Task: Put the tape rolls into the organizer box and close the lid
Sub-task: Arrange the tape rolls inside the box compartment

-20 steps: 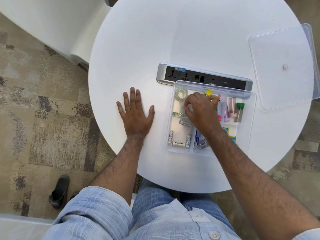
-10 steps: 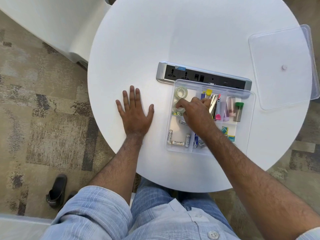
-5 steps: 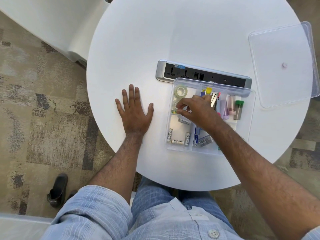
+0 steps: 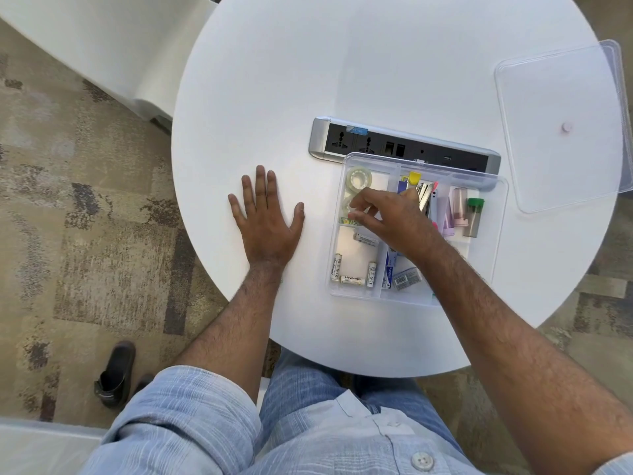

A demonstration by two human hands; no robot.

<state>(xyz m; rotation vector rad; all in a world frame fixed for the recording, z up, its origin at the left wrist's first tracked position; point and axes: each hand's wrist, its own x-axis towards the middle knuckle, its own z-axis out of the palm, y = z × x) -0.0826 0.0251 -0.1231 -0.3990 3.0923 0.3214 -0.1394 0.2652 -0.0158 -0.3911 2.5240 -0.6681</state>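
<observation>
A clear organizer box (image 4: 497, 234) sits on the round white table, its lid off. One clear tape roll (image 4: 359, 176) lies in the box's far-left compartment. My right hand (image 4: 394, 221) reaches into that same compartment, thumb and forefinger closed around a second clear tape roll (image 4: 346, 208) just in front of the first. This second roll is partly hidden by my fingers. The clear lid (image 4: 561, 125) lies flat at the table's far right, overhanging the edge. My left hand (image 4: 267, 217) rests flat on the table left of the box, fingers spread, holding nothing.
A grey and black power strip (image 4: 376, 144) lies right behind the box. Other compartments hold batteries (image 4: 352, 279), a stapler (image 4: 425, 197), small tubes (image 4: 474, 217) and packets. A white chair stands at the upper left, and a dark shoe (image 4: 114, 375) is on the carpet.
My right hand has moved from the box's middle compartment leftward into the far-left one, carrying the second tape roll down beside the first. My left hand has stayed flat.
</observation>
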